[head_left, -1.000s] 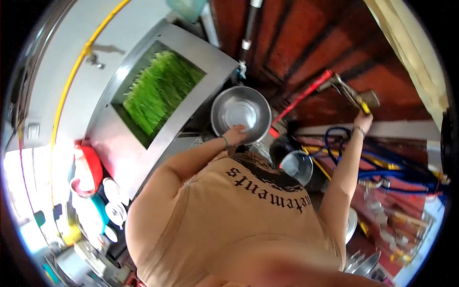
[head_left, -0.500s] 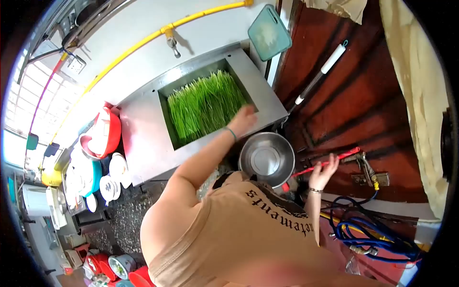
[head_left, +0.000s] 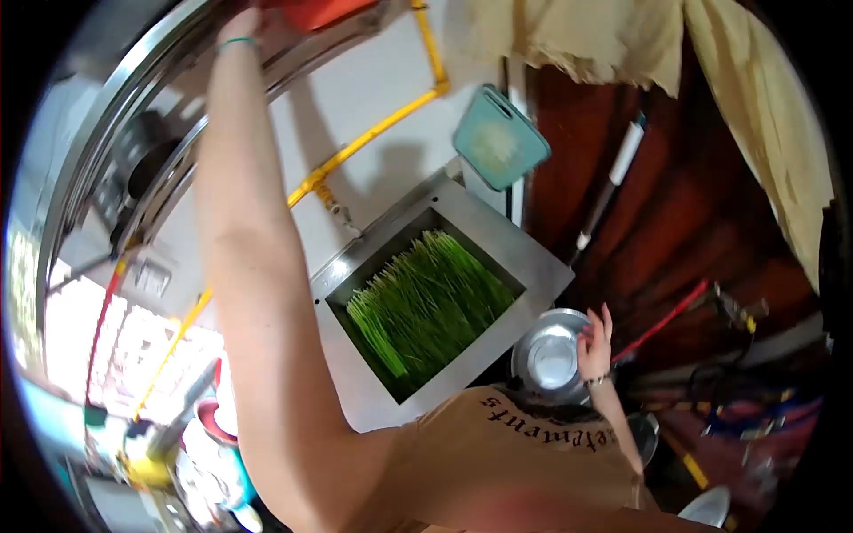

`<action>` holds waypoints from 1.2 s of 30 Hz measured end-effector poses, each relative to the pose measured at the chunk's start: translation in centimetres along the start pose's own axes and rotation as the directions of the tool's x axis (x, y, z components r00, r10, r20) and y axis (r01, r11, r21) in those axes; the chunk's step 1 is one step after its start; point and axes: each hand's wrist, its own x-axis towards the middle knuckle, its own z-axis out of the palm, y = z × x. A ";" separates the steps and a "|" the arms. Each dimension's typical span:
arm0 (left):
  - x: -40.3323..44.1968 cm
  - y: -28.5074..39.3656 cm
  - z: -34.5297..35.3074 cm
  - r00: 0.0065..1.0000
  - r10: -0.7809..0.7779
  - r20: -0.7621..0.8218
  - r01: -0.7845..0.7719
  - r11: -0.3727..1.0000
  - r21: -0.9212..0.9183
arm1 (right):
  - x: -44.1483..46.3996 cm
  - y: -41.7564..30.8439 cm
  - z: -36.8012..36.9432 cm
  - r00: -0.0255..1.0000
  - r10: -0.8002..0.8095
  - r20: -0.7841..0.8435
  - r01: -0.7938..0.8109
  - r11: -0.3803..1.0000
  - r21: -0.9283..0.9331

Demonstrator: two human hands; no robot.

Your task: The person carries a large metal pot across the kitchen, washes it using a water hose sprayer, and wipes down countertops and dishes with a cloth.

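Note:
My left arm stretches up to the rack at the top, where my left hand (head_left: 238, 25) is partly cut off by the frame edge. A red plastic basin (head_left: 324, 11) sits beside it; the fingers are too dark to make out, so I cannot tell whether they grip it. My right hand (head_left: 597, 345) is open, fingers apart and empty, over the rim of a round metal basin (head_left: 553, 355). Long green stalks (head_left: 435, 306) with pale ends lie in a bundle in the steel sink (head_left: 369, 404).
A yellow pipe (head_left: 369, 133) with a tap (head_left: 342, 218) runs along the wall above the sink. A green cutting board (head_left: 502, 138) hangs to its right. A red hose (head_left: 666, 320) reaches toward the right wall. Blue hoses (head_left: 755, 417) lie at lower right.
My left hand has risen from the sink's edge to the rack above. My right hand has moved from beside the red hose to the metal basin's rim. The view has tilted upward.

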 end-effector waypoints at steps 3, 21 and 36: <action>4.6 -1.6 2.2 0.964 0.253 0.082 -0.263 0.953 0.154 | 0.5 -4.0 -0.2 1.000 -0.012 -0.016 0.010 0.992 -0.123; -52.5 18.6 2.0 0.751 0.572 0.331 0.171 0.316 -0.933 | -10.6 -3.2 -2.9 0.917 0.349 0.192 -0.379 0.618 0.688; -104.1 31.5 -3.1 -0.422 0.855 0.302 0.244 0.429 -0.870 | -41.9 25.8 -10.5 0.081 0.995 0.049 -0.084 -0.042 0.996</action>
